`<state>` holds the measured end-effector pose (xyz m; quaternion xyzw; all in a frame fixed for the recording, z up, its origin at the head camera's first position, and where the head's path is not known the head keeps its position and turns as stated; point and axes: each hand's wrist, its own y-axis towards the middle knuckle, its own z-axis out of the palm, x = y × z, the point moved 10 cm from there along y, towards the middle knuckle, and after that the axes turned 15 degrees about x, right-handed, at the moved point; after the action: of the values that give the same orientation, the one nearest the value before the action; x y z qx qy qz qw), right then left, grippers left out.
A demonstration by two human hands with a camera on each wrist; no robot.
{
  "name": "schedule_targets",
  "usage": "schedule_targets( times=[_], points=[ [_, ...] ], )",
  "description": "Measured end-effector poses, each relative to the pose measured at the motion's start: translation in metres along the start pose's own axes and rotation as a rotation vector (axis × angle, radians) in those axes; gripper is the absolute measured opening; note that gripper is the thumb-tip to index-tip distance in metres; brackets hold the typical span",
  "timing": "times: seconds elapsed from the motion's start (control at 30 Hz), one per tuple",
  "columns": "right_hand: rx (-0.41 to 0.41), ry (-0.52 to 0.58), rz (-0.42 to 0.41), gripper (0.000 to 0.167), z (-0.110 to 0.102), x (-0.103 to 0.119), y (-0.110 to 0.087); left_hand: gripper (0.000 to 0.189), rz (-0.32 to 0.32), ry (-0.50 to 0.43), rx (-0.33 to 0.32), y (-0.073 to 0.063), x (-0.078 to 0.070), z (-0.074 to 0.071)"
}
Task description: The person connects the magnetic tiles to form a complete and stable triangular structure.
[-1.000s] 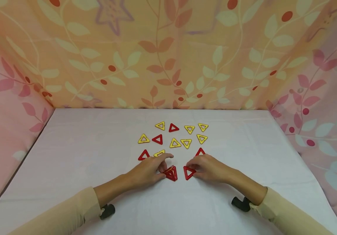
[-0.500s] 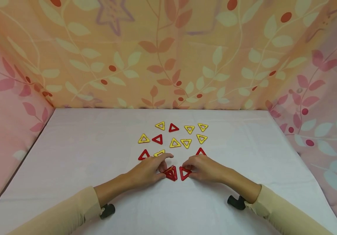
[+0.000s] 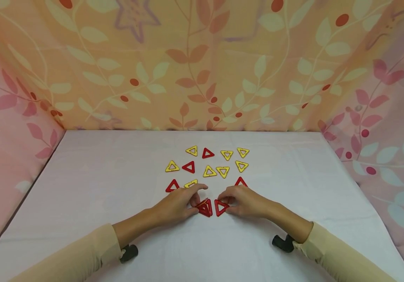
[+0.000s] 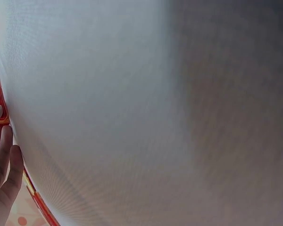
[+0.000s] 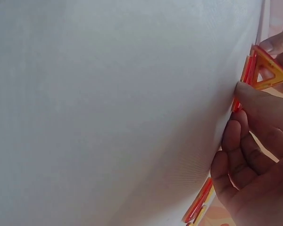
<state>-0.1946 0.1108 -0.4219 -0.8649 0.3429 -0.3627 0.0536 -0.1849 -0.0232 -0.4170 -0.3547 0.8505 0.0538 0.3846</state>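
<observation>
The left grip point(image 3: 179, 205) pinches a red cluster point(image 3: 207, 212); the right grip point(image 3: 246, 201) is clamped on a red triangle point(image 3: 217, 208) just beside it – a small gap between. Beyond, yellow triangles point(image 3: 210, 176) and other red ones point(image 3: 193, 167) lie on the white surface point(image 3: 100, 176) – patterned cloth point(image 3: 202, 78) behind.

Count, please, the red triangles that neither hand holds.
4: back-row triangle, middle-row triangle, left triangle beyond the left hand, right triangle partly behind the right hand. Others may be hidden.

Right grip point(image 3: 247, 201) pinching, left grip point(image 3: 179, 204) apparently likewise; forearms point(image 3: 135, 224) angled inward.
</observation>
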Motion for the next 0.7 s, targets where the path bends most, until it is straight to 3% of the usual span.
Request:
schedule_targets(
  times=[0.23,0.7],
  points=[
    [0.0,0.043,0.001,0.036,0.0002,-0.0029,0.0004,0.065,-0.002,0.002,0.003,0.0005,-0.0002,0.0001],
    [-0.027,0.014,0.007,0.035,-0.0005,0.0,0.0001,0.064,0.012,0.007,-0.001,0.0017,-0.0002,0.0007]
  ],
)
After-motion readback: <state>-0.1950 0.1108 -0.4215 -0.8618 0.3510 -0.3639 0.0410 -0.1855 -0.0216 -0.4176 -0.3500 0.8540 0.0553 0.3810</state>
